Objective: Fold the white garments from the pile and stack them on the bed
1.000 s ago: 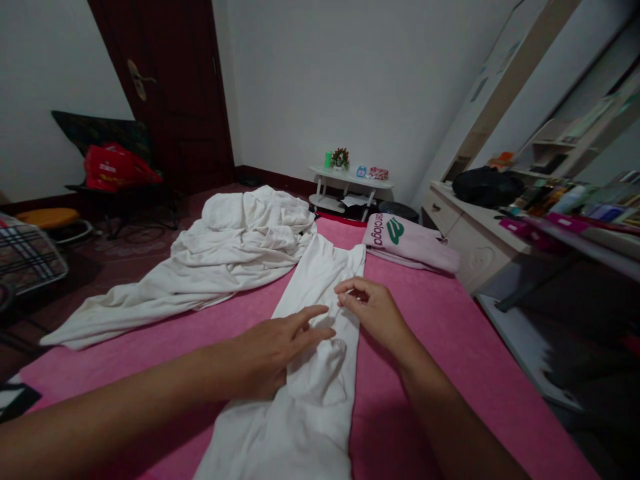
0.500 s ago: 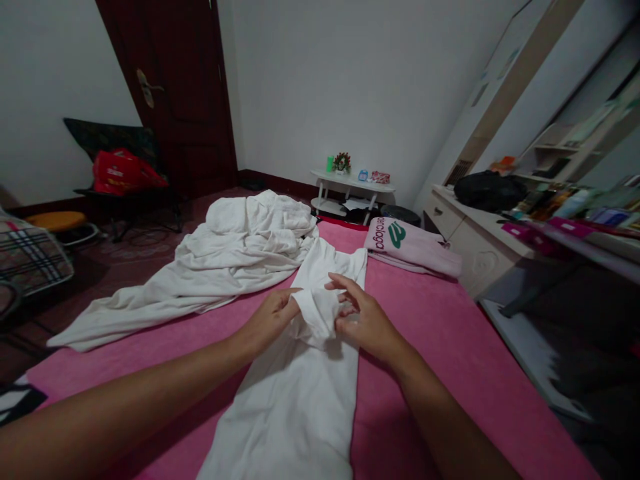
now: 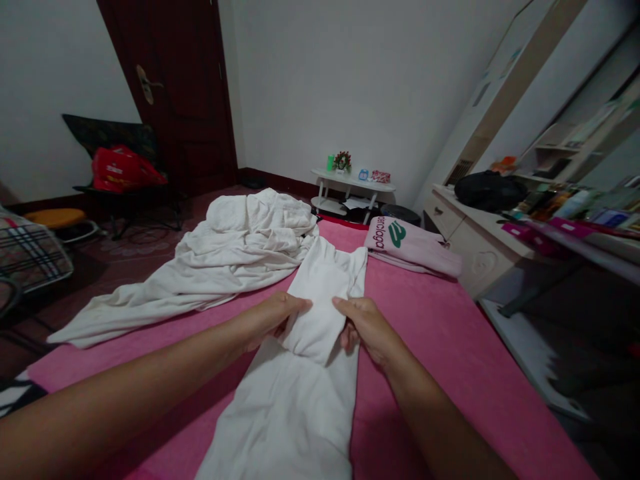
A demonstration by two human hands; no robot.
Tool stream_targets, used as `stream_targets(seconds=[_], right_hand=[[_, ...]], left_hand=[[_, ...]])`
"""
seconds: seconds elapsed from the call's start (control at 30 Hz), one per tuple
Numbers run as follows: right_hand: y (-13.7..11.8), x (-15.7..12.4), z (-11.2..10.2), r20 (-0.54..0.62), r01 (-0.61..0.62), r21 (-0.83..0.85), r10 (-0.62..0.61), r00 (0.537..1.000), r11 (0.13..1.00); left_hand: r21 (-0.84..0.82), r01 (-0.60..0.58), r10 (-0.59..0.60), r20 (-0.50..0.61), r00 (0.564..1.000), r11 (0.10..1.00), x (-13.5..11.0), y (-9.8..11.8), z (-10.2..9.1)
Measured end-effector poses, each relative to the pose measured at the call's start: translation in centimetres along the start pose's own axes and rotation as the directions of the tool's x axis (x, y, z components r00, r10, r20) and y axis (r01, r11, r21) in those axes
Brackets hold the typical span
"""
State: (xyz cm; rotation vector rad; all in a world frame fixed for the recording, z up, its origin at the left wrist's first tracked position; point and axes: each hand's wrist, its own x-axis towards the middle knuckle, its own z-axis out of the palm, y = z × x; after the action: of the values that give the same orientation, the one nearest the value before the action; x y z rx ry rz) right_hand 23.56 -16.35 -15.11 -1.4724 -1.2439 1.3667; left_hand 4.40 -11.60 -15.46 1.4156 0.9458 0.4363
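Observation:
A long strip of white garment lies down the middle of a bed with a pink cover. My left hand pinches the left side of a flap of this white cloth, thumb on top and fingers beneath. On the flap's right side, my right hand has the same pinch, its fingertips curled under the edge. Between the two thumbs the flap is spread fairly flat, its free end toward me. Beyond it, the far end of the strip rests on the cover, touching a rumpled heap of white cloth on the left.
A folded pink garment with green print lies at the bed's far right. Behind stands a small white table with ornaments. A cluttered dresser lines the right side. At left, a chair holds a red bag.
The bunched cloth between my hands is now flattened and spread toward me. My right hand's fingers have gone from loosely spread to pinching the edge; my left hand keeps its grip.

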Motion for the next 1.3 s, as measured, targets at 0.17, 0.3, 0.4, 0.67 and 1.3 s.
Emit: stream_targets(seconds=[0.17, 0.3, 0.4, 0.67, 1.3], right_hand=[[0.6, 0.6, -2.6, -0.077, -0.056, -0.512, 0.018, 0.997, 0.857], [0.1, -0.7, -4.6, -0.03, 0.162, -0.836, -0.339, 0.94, 0.524], [0.4, -2.6, -5.3, 0.261, 0.364, -0.852, -0.299, 0.918, 0.375], [2.9, -5.2, -3.6, 0.553, 0.632, -0.722, -0.313, 0.772, 0.281], [-0.6, -8.6, -2.9, -0.032, 0.162, -0.011, -0.162, 0.986, 0.987]], left_hand=[[0.365, -0.158, 0.215, -0.122, 0.969, 0.918, -0.1, -1.9, -2.4], [0.72, -0.435, 0.522, 0.118, 0.844, 0.54, -1.7, -2.9, -5.1], [0.787, -0.557, 0.522, 0.369, 0.769, 0.265, -3.1, -2.9, -6.6], [0.66, -0.75, 0.408, 0.671, 0.618, 0.05, -4.6, -0.7, -5.5], [-0.216, -0.246, 0.287, 0.185, 0.94, 0.945, -5.2, 2.7, 2.9]])
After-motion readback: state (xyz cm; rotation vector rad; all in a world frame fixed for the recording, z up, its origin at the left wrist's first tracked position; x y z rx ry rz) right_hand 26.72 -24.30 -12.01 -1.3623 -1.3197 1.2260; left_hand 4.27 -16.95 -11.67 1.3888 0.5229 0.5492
